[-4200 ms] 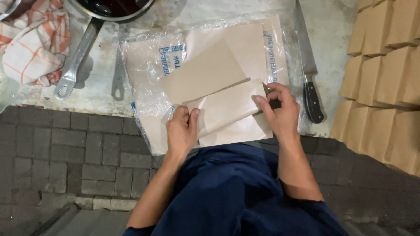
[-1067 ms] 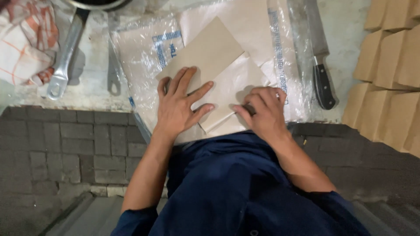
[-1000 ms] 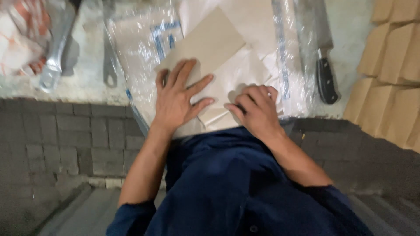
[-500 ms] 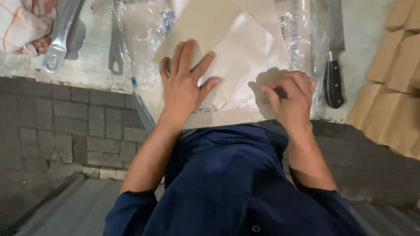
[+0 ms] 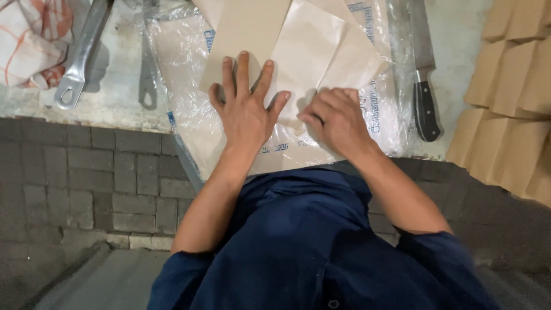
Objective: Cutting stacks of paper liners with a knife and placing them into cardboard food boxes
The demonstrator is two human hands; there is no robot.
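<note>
Top edges of the tan folded paper sheets [image 5: 304,57] are cut off by the frame. Left hand [image 5: 247,112], fingers spread, presses flat on them; right hand [image 5: 336,117], fingers curled, pins a fold just beside. Clear plastic sheet [image 5: 183,63] beneath; black-handled knife [image 5: 425,86] right of the fingers.

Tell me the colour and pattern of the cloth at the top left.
The cloth is white with orange-red check lines, crumpled on the counter; the head view, the only one, shows it.

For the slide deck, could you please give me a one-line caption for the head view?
Left hand flat and right hand curled on brown paper sheets over clear plastic, a knife alongside.
</note>
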